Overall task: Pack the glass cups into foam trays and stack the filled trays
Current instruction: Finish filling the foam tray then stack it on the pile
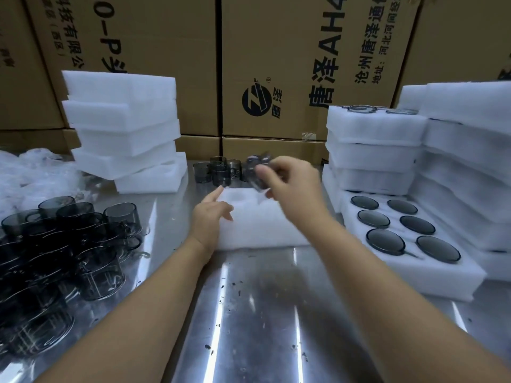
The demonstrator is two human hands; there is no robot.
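Printed cardboard boxes (276,64) wall the scene from ten to two o'clock; crumpled clear plastic (36,175) lies at nine; dark specks (238,293) dot the shiny tabletop (262,327).

hands 2: left hand (213,214), right hand (293,183) | held cup (254,161) 1, blurred | filled tray (431,275) 1, cups in it 6 | centre tray (262,225) 1 | empty stack (124,128) approx. 5 trays | rear cups (218,172) at least 4 | cup heap (60,244) uncountable

Printed text sits on the cardboard boxes only, turned sideways.
Middle box (276,64): "唐泽AH4", "沧州唐泽通", "地址:河北河间", plus round logo (256,97) with "唐泽" and ®. Left box (132,37): "科技有限公", "(西区)", "0-P". Other print cut off or blurred.
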